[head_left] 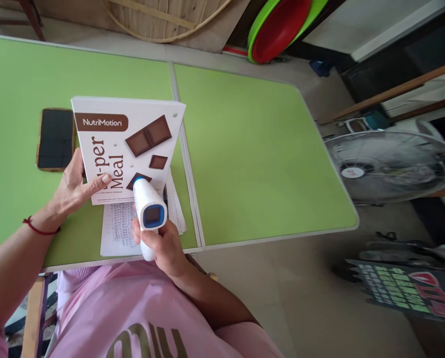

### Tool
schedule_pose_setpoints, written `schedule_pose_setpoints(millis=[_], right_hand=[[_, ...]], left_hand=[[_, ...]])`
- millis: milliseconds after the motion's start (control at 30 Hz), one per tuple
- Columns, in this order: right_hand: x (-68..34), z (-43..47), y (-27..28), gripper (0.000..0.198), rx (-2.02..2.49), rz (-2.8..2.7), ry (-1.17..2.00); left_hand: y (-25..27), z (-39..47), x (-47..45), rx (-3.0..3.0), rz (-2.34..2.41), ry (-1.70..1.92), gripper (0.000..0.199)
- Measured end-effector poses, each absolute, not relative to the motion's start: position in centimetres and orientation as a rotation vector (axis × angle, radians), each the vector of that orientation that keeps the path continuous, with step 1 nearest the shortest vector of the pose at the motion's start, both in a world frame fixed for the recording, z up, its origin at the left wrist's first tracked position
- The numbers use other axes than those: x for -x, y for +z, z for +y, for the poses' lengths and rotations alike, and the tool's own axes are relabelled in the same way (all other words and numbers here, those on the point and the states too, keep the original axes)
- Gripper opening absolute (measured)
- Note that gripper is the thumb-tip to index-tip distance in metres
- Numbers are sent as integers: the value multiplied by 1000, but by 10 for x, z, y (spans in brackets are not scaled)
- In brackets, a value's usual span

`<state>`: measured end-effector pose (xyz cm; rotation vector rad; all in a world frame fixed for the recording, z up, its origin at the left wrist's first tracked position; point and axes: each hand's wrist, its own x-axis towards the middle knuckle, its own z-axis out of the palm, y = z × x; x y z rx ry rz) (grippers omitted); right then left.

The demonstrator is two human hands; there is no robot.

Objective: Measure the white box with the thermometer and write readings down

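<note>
My left hand (pixel 78 181) grips the lower left side of a white NutriMotion meal box (pixel 110 109), thumb across its front and the other fingers hidden behind. Brown chocolate pieces are printed on the box, which is tilted up above the green table. In my right hand (pixel 166 246) is a white and blue infrared thermometer (pixel 147 196), fingers wrapped round its handle. Its front end points at the lower part of the box, and its small dark screen faces me. Whether it touches the box I cannot tell. Handwritten papers (pixel 112 238) lie beneath the box and thermometer.
A phone (pixel 56 139) in a brown case lies left of the box on the green table (pixel 259 159). Beyond the table's right end stands a fan (pixel 390 166). Green and red basins (pixel 282 27) lean at the back. A dark lettered sign (pixel 404 288) is at lower right.
</note>
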<state>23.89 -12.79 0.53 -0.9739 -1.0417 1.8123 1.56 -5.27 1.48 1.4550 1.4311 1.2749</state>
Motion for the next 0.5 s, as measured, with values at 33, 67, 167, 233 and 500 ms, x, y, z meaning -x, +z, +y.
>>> schedule_pose_setpoints(millis=[33,67,167,233,500], right_hand=[[-240,-128,6,24,964,-1045,1811],[-241,-128,8,24,951,-1050,1810],[-243,-126,14,25,952,-1071,1785],[-245,-124,18,27,966,-1090,1744],[-276,-95,21,33,1085,-1191,1369]], left_hand=[[16,-53,-14,-1538,1489,1206,63],[18,-53,-12,-1612,1537,1144,62],[20,-54,-10,-1677,1575,1079,58],[21,-55,-12,-1613,1552,1110,57],[26,-54,-29,-1478,1309,1374,45]])
